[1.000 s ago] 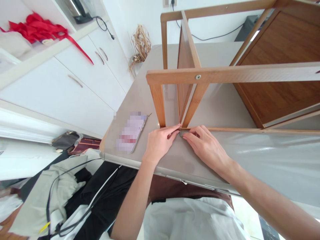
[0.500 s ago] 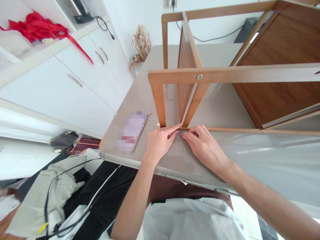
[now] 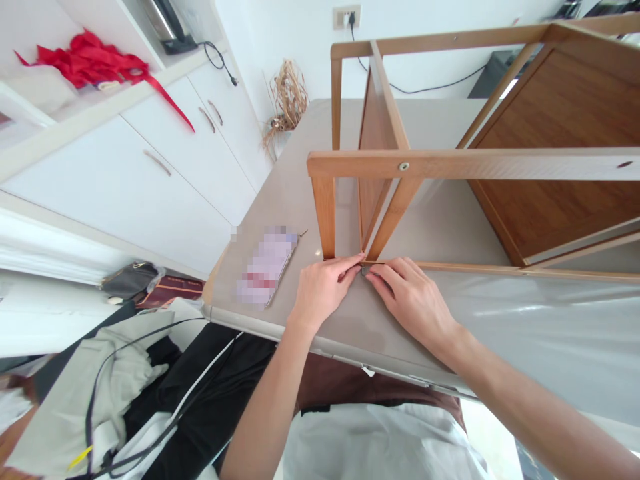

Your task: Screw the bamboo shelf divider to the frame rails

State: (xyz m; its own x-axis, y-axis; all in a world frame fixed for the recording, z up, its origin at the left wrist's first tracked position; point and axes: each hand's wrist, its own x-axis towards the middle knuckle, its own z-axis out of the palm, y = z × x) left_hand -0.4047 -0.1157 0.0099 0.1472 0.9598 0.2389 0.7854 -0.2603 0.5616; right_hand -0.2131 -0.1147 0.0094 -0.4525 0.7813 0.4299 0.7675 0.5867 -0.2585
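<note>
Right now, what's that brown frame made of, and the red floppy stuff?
The frame looks like wood, maybe bamboo, seemingly smooth and lightly varnished: fine grain streaks show. The red stuff seems to be thin cloth or ribbon, maybe satiny: it crumples and one strip droops.

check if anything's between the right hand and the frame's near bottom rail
Nothing visible blocks the right hand: its fingers are at the near bottom rail. The phone lies left of the left hand, out of the way.

The wooden frame (image 3: 465, 164) is of light orange-brown colour; its wide panel (image 3: 575, 100) is darker brown, with streaks. The table (image 3: 360, 323) is greyish beige, the cabinet (image 3: 100, 193) white, the ribbon (image 3: 100, 61) bright red.
</note>
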